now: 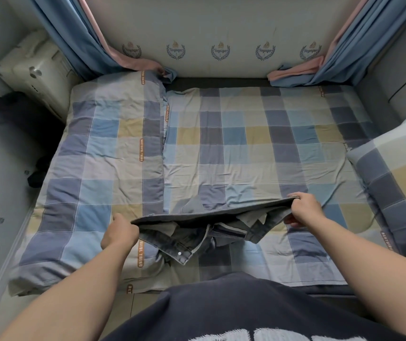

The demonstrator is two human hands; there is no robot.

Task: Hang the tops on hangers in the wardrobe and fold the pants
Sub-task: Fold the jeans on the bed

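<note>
A: Whereabouts of the pants [197,226]?

B: Over the near edge of the bed [246,148], stretched by the waistband between both hands. Grey denim, fly undone, metal button [179,253] showing on the drooping front flap.

A: And the left hand [119,232]?

B: Curled tight round the waistband's left end, knuckles up.

A: The right hand [304,209]?

B: Pinching the waistband's right end, fingers closed on the fabric. Raised a little higher than the left.

A: Touching the bedding?

B: Hard to tell for the legs. Mostly hidden under the waistband, only a bit of denim peeking out beyond it, close to the sheet.

A: Around it?

B: Checked sheet in blue, grey and beige. Folded quilt [103,156] of the same check along the left side, matching pillow [398,168] at the right. Blue-and-pink curtains [74,40] gathered at both far corners, pale wall panel [221,33] with a row of "Voyager" emblems between them. Dark top [233,308] at the bottom of the view.
</note>
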